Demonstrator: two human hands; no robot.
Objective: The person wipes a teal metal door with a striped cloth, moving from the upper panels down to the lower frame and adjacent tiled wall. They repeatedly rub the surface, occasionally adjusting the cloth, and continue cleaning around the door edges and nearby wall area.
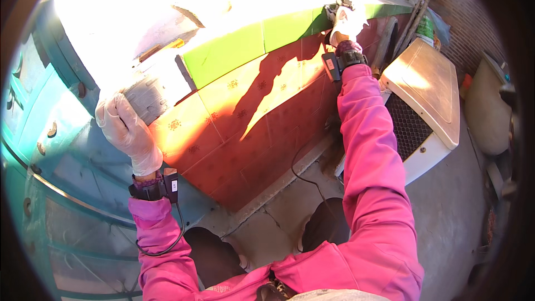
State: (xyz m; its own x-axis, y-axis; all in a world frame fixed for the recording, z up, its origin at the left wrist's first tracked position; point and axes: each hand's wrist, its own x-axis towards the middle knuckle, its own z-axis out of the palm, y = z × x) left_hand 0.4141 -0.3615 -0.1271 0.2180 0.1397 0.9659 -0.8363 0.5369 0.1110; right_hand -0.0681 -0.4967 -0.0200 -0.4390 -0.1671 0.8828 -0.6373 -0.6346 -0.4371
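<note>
My left hand (127, 131), in a thin pale glove, is at the left against a grey ribbed block-like piece (146, 98) by the end of the tiled wall; its fingers are curled, and whether they grip the piece is hard to tell. My right hand (346, 21), gloved too, reaches far forward at the upper right. It is closed on a crumpled grey cloth (340, 2) by the upper edge of the green tiles (288, 29). Below them run red-brown patterned tiles (234, 133), crossed by the arm's shadow. Glare hides the surface above the tiles.
An air-conditioner outdoor unit (426, 88) stands right of the tiled wall, with wooden poles (418, 12) behind it. A teal framed door (83, 200) is at the left. A yellow-handled tool (173, 44) lies beyond the left hand. A thin cable (307, 179) hangs near the floor.
</note>
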